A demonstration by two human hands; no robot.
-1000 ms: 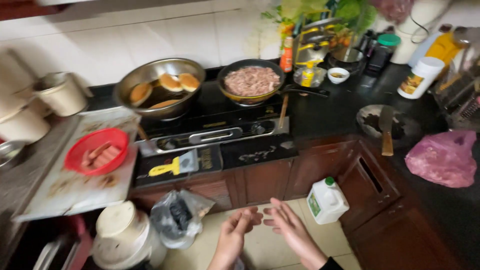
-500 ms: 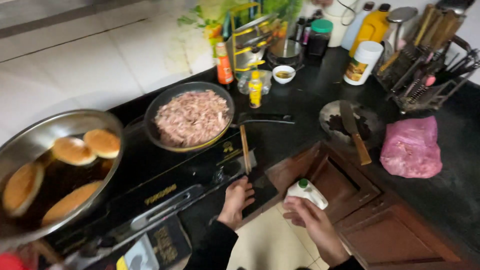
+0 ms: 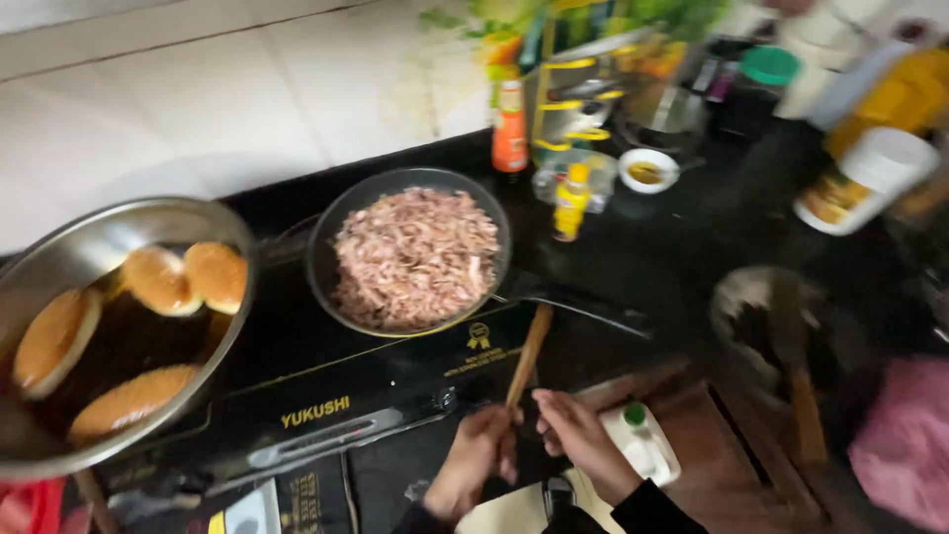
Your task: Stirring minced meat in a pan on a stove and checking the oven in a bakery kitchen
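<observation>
Our left hand (image 3: 476, 457) curls around the lower end of a wooden spatula (image 3: 527, 358), which slants up toward the dark pan (image 3: 326, 252) of shredded meat beyond. Our right hand (image 3: 578, 437) hovers just beside, fingers loosely open, above the black desk (image 3: 692, 247).

Bare black counter (image 3: 692, 247) right of the frying pan (image 3: 410, 257) lies open; bottles (image 3: 568, 198) crowd behind.
</observation>
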